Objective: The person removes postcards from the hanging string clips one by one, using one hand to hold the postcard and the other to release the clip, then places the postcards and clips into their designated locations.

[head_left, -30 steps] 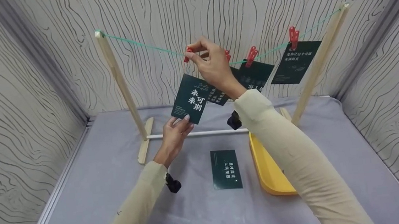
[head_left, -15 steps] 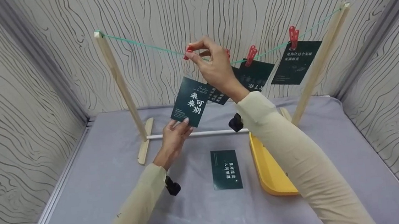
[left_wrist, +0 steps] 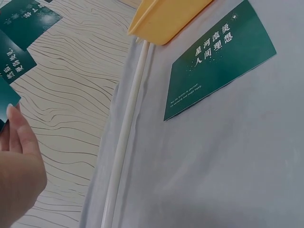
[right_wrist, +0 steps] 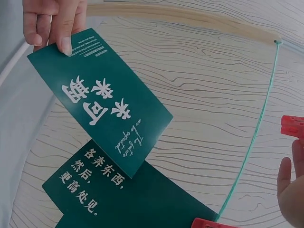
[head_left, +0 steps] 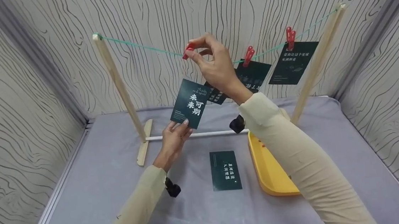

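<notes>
My left hand [head_left: 175, 139] pinches the lower edge of a dark green card [head_left: 188, 104] printed with white characters, thumb in front. The card hangs tilted below the green string [head_left: 144, 47], its top edge apart from it. With thumb and fingertips, my right hand [head_left: 217, 62] pinches a red clothespin [head_left: 188, 51] that overlaps the string in the head view. In the right wrist view this clothespin [right_wrist: 292, 126] is off to the side of the string. Behind the held card hangs another green card [right_wrist: 95, 190], partly covered.
Two more cards hang from red clothespins [head_left: 248, 55] toward the right wooden post [head_left: 318, 63]. Another green card [head_left: 225, 170] lies on the grey cloth beside a yellow tray [head_left: 273, 188], partly hidden by my right sleeve. A white bar [head_left: 205, 134] joins the stand's feet.
My left hand has lowered the card slightly, away from the string. The clothespin in my right hand has tilted while staying near the same spot. The view has shifted a little.
</notes>
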The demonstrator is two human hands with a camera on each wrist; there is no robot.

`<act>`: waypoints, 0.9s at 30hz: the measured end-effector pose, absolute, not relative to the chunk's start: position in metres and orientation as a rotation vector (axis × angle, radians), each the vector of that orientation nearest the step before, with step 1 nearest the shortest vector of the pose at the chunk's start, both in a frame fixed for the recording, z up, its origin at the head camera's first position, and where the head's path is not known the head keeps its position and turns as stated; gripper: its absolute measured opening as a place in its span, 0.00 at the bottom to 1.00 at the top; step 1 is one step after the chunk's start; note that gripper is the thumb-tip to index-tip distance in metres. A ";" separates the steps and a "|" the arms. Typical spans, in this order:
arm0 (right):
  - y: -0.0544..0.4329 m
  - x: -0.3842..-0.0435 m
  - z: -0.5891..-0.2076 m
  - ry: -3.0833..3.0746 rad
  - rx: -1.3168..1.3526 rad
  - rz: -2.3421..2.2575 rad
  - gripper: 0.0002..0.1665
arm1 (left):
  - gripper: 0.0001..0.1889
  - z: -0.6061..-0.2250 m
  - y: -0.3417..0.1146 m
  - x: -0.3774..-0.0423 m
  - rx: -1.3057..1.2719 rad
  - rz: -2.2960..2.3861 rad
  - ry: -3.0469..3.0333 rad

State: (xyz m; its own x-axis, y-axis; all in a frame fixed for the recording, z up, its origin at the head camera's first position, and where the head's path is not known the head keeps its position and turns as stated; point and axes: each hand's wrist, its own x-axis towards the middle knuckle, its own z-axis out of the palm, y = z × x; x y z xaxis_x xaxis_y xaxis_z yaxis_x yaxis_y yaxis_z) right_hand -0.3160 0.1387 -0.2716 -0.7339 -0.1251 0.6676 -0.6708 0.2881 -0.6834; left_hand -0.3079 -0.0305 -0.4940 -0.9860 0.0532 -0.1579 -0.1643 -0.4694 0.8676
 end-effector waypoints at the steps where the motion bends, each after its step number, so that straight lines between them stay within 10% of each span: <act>1: 0.139 -0.315 -0.271 -2.067 0.718 1.456 0.17 | 0.20 -0.494 -0.030 -0.308 -0.162 2.585 1.544; 27: 0.156 -0.279 -0.301 -2.128 0.762 1.568 0.20 | 0.18 -0.508 -0.035 -0.297 -0.135 2.512 1.600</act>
